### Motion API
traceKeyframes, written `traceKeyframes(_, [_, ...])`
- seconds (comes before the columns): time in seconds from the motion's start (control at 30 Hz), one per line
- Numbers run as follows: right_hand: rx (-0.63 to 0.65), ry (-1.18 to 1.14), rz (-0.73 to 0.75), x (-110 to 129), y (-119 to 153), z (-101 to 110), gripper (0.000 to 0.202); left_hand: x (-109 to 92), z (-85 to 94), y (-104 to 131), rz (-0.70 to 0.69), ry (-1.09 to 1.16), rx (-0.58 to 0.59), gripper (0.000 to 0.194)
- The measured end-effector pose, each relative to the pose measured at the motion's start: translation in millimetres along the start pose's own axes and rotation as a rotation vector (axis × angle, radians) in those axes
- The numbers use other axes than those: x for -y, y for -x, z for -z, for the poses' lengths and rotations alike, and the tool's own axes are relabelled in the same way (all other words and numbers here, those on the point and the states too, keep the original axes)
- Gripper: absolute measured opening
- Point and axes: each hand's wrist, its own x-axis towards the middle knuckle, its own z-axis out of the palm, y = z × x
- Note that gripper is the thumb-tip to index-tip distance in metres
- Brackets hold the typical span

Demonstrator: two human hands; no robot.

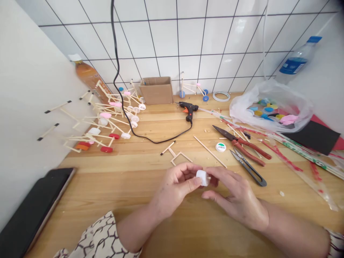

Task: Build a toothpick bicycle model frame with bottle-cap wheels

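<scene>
A white bottle cap [202,177] is pinched between the thumb and fingers of my left hand [174,188], with a short wooden stick end poking out of its right side. My right hand [236,197] is just to the right, its thumb and fingers spread apart and its fingertips close to the cap; whether they touch it is unclear. Beyond the hands lies a small wooden stick frame [174,154] with a black-tipped crossbar. A loose wooden stick [209,151] and a white cap with a green mark [220,147] rest nearby on the wooden table [107,193].
Stick models with cap wheels [107,123] crowd the left. A glue gun [189,109] and cardboard box [157,90] are behind. Pliers [242,145], snips [248,167] and a plastic bag of caps [268,107] lie right. A dark phone-like object [37,211] is at the left edge.
</scene>
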Motion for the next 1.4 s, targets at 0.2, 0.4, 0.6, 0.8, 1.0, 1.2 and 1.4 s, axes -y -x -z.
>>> traceKeyframes(0.2, [0.030,0.016,-0.026,-3,3,1,0.033,3,1.4,-2,0.016,0.097,0.011,0.021])
traceKeyframes(0.4, [0.036,-0.058,-0.016,-6,1,-4,0.025,1,-1.5,-1,0.093,0.040,-0.013,0.026])
traceKeyframes(0.6, [0.064,-0.042,-0.034,-3,-1,-5,0.027,-1,-3.6,0,0.071,-0.162,-0.021,0.030])
traceKeyframes(0.8, [0.074,-0.071,-0.154,-4,-5,-6,0.020,-4,7.6,-4,-0.070,-0.401,-0.038,0.029])
traceKeyframes(1.0, [0.137,-0.139,-0.326,-6,-23,5,0.015,-25,45.2,-15,-0.314,-1.071,-0.350,0.016])
traceKeyframes(1.2, [0.230,-0.134,-0.261,-9,-32,-8,0.015,-22,53.7,-17,-0.230,-1.319,-0.386,0.016])
traceKeyframes(1.4, [0.353,-0.112,-0.231,-13,-32,-22,0.013,-15,48.6,-21,-0.100,-1.494,-0.403,0.013])
